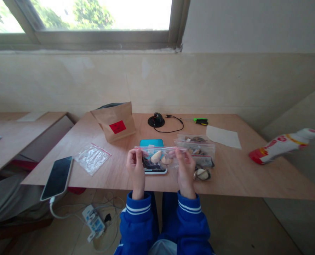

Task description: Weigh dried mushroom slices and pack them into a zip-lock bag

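Clear zip bag (160,158) pinched at both ends, right over the bench (253,177)! Left hand (135,166) was nearly closed on the bag's left end, fingers curled and thumb pressed to the plastic. Right hand (185,170) gripped the other end the same way, both wrists upright and blue striped sleeves (137,216) resting near the bench's front edge. Inside the bag sat two pale shells (155,157) with something dark (148,163) at the lower left, too hidden to call. Beneath it lay a teal-cased phone (151,142), mostly covered. At 2 o'clock, more zip bags of shells (196,143) overlapped, and at 4 o'clock a shell (202,174) sat just beside them; whether it was bagged, I couldn't tell. Kraft paper bag (114,122) with a red label stood at 10 o'clock, an empty-looking zip bag (92,158) lay at 9, and a black smartphone (57,178) lay farther out at 8, cable attached. Up at 1 o'clock, a green-handled screwdriver (200,121); out at 3, a red-and-white bottle (282,147) on its side!
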